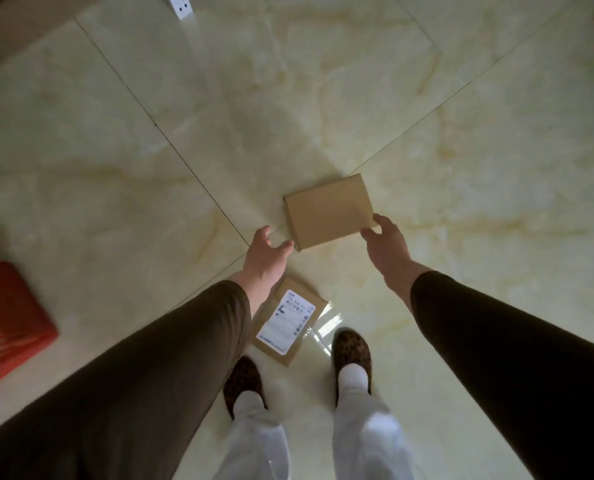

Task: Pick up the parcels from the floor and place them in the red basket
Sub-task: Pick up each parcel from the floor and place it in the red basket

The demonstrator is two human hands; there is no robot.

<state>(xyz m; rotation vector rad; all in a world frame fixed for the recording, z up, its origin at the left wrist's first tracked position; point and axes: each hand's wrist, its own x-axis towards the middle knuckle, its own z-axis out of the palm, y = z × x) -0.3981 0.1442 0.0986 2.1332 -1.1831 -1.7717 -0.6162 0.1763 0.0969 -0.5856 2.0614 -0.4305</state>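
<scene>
A plain brown parcel [326, 211] lies flat on the pale tiled floor ahead of me. My left hand [266, 256] hovers open just off its near-left corner, fingers spread. On the other side, my right hand [385, 242] is at the near-right corner with thumb and fingers apart around the edge, touching or nearly touching it. A second brown parcel [290, 320] with a white shipping label lies closer to me, between my feet and partly under my left forearm. The red basket [8, 323] stands at the left edge of view.
My two feet in patterned slippers [352, 351] stand just behind the labelled parcel. A white object [181, 5] sits at the top of the view, and brown cardboard [18, 26] fills the top left corner.
</scene>
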